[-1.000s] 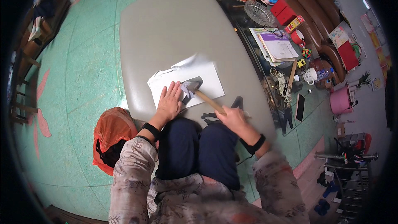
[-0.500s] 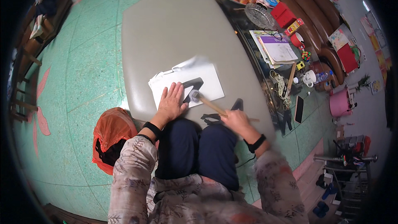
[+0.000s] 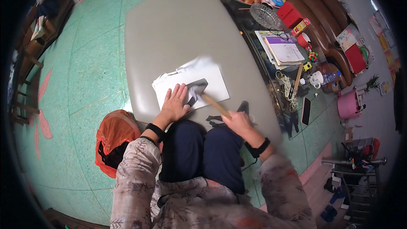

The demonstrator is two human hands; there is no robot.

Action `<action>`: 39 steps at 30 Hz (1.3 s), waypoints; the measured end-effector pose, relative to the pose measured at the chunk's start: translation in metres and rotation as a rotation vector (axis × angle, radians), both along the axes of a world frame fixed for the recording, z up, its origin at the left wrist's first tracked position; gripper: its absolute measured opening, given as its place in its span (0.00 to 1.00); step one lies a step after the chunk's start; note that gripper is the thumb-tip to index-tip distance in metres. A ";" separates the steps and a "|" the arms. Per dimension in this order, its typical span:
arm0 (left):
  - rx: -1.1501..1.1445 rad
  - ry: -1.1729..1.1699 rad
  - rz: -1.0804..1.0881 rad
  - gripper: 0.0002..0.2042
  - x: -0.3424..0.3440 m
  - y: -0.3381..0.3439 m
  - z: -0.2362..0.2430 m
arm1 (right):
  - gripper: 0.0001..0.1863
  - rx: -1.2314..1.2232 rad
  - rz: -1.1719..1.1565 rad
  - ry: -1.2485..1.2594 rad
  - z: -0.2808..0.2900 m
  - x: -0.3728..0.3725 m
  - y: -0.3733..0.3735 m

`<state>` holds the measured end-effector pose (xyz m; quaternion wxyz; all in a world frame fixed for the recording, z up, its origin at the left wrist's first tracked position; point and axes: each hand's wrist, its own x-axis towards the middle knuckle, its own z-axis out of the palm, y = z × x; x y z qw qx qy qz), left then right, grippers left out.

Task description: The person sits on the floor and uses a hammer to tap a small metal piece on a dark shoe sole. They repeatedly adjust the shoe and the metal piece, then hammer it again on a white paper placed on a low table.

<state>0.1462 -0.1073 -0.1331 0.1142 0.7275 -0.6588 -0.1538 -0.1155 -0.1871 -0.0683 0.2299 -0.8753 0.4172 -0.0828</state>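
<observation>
My left hand (image 3: 174, 104) lies with its fingers stretched out on a stack of white sheets (image 3: 215, 76), pressing beside a black strip (image 3: 199, 85). In my right hand (image 3: 238, 124) is the wooden handle of a hammer (image 3: 215, 103). The hammer's head is smeared by motion and covers part of the black strip; I cannot tell whether it touches. More black pieces (image 3: 243, 107) lie just beyond my right hand, partly hidden by it. The sheets rest on a large grey padded bench (image 3: 178, 25) in front of my knees.
An orange plastic bag (image 3: 113, 131) with dark contents stands on the green floor at my left. On the right, a glass table carries papers (image 3: 284, 51), a cut-glass bowl (image 3: 266, 15), a coil of cord (image 3: 285, 85), a white mug (image 3: 316, 79) and a phone (image 3: 306, 111).
The hammer's head has shifted slightly up, away from me, over the black strip. My right hand has moved a little left. My left hand stays almost in place.
</observation>
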 end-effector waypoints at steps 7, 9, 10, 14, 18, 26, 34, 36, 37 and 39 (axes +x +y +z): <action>-0.060 -0.091 0.072 0.32 -0.015 -0.002 -0.002 | 0.19 0.134 -0.138 -0.006 0.001 0.006 -0.022; -0.107 -0.141 0.077 0.32 -0.017 -0.004 0.001 | 0.20 0.136 -0.261 -0.012 0.001 0.015 -0.023; -0.085 -0.162 0.077 0.32 -0.019 -0.004 0.005 | 0.20 0.102 -0.224 0.052 -0.002 0.012 -0.028; -0.073 -0.173 0.103 0.36 -0.013 -0.002 0.003 | 0.21 0.095 -0.138 0.115 0.007 0.021 -0.039; -0.109 -0.028 0.135 0.39 -0.015 0.001 -0.007 | 0.21 0.068 -0.146 0.044 -0.011 0.026 -0.029; -0.151 0.054 0.138 0.42 -0.015 0.001 -0.007 | 0.18 -0.031 -0.028 0.021 -0.014 0.033 -0.022; -0.159 0.077 0.162 0.42 -0.011 0.003 -0.010 | 0.19 -0.006 0.023 0.120 -0.006 0.042 -0.015; -0.124 0.044 0.148 0.41 -0.013 0.001 -0.008 | 0.20 0.028 0.007 0.170 0.001 0.042 -0.028; -0.136 0.013 0.131 0.37 -0.011 0.002 -0.008 | 0.22 0.079 -0.026 0.164 0.016 0.046 -0.030; -0.113 -0.052 0.109 0.35 -0.012 0.003 -0.008 | 0.21 0.094 -0.120 0.091 0.019 0.040 -0.027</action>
